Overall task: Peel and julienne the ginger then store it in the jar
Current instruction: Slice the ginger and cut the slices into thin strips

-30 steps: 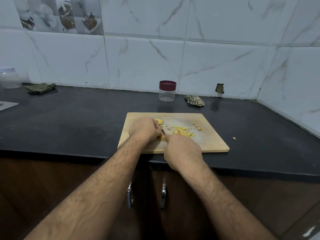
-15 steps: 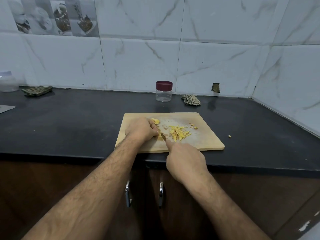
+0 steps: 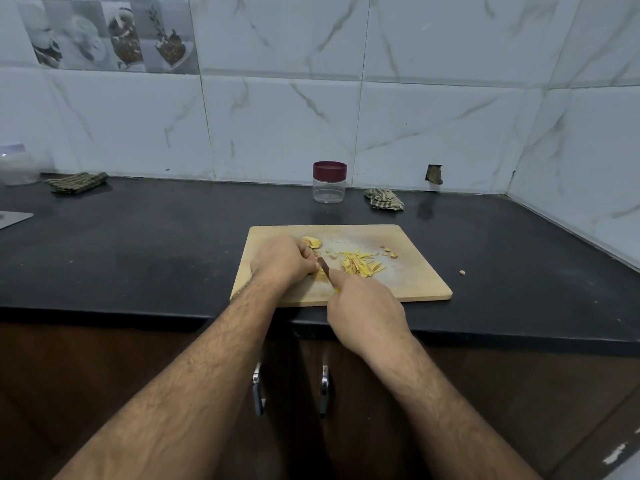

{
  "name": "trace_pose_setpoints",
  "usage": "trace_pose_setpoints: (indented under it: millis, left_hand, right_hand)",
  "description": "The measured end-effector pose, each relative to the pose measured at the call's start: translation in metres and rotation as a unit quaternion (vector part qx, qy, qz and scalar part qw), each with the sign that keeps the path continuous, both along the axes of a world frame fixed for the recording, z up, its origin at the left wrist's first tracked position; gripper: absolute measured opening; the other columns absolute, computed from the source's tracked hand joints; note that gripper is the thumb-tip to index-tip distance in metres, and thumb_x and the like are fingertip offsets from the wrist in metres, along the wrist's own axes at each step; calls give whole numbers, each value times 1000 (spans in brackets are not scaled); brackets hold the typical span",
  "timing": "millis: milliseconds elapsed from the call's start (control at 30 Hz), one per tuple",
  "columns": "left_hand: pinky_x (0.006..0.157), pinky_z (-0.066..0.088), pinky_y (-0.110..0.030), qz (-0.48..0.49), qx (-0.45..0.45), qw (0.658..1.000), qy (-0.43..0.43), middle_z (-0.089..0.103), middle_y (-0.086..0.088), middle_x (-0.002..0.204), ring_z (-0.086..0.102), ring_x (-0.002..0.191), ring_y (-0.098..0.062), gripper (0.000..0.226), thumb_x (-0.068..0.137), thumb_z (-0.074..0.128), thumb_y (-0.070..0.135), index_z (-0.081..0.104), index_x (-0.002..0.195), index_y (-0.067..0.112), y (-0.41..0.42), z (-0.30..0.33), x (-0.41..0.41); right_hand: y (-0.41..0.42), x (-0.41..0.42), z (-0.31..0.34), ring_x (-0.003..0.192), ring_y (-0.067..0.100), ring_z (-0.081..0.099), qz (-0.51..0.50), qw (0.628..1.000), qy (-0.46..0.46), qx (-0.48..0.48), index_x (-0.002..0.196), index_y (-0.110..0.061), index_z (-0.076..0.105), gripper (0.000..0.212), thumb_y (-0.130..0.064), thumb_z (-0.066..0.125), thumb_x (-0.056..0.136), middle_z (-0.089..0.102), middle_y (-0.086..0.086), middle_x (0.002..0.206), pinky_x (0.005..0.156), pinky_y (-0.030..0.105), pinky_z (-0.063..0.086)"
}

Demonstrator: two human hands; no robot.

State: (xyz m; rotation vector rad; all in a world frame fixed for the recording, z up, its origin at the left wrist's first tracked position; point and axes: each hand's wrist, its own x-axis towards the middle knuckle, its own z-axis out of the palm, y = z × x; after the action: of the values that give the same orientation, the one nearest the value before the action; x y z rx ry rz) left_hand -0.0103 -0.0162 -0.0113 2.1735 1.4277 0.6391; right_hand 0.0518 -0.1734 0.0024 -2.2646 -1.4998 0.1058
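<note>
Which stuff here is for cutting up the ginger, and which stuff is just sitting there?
For the job:
- cutting board
- ginger strips
- ginger chunk
- knife, in the right hand
- left hand, holding the ginger being cut
- jar, lid on

Just lying about:
- crumpled cloth
- folded cloth
- plastic container

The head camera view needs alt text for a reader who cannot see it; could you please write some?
Two bare hands cut ginger on a wooden cutting board: the left hand holds a piece down, the right hand grips a knife. Julienned strips lie alongside; a lidded jar stands behind.
</note>
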Motion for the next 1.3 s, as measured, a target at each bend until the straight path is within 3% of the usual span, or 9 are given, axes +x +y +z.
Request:
trace_pose_setpoints:
  millis: [300, 433, 700, 867, 1067, 1300]
  left_hand:
    - [57, 36, -24, 2, -2, 1000, -5, 68, 17, 81, 61, 84, -6, 18, 82, 74, 31, 68, 65, 27, 1, -1, 0]
    - [55, 35, -23, 2, 0, 1000, -6, 67, 17, 78, 59, 80, -5, 18, 82, 74, 30, 68, 65, 26, 0, -1, 0]
    - [62, 41, -25, 14, 11, 1000, -4, 70, 14, 84, 63, 87, -9, 12, 82, 70, 31, 71, 71, 25, 1, -3, 1]
    - [60, 38, -25, 15, 6, 1000, -4, 70, 13, 85, 62, 86, -9, 13, 82, 72, 32, 70, 73, 24, 1, -2, 0]
    - [62, 40, -25, 18, 13, 1000, -2, 71, 12, 87, 63, 88, -11, 11, 82, 70, 33, 73, 80, 23, 1, -3, 0]
    - [61, 40, -25, 5, 2, 1000, -2, 69, 14, 83, 62, 86, -10, 16, 83, 70, 31, 68, 69, 25, 0, -2, -2]
  right_hand:
    - [1, -1, -3, 109, 27, 56, -3, 1000, -1, -4, 145, -30, 42, 51, -15, 41, 96, 62, 5, 120, 80, 35, 44]
    - [0, 3, -4, 98, 25, 56, -17, 1000, -8, -1, 144, -29, 43, 51, -13, 40, 96, 64, 4, 111, 72, 33, 42]
    - [0, -2, -3, 111, 26, 56, -5, 1000, 3, 2, 147, -31, 40, 53, -16, 40, 96, 62, 3, 123, 84, 36, 46]
    - [1, 3, -2, 102, 25, 57, -21, 1000, -10, 0, 142, -28, 45, 50, -14, 40, 95, 64, 3, 111, 72, 33, 42]
    - [0, -2, -2, 106, 26, 56, -5, 1000, -2, 1, 143, -31, 42, 50, -16, 40, 95, 62, 3, 115, 75, 34, 42]
    - [-1, 2, -1, 102, 24, 55, -13, 1000, -3, -1, 141, -30, 45, 49, -15, 40, 95, 63, 2, 114, 72, 32, 41]
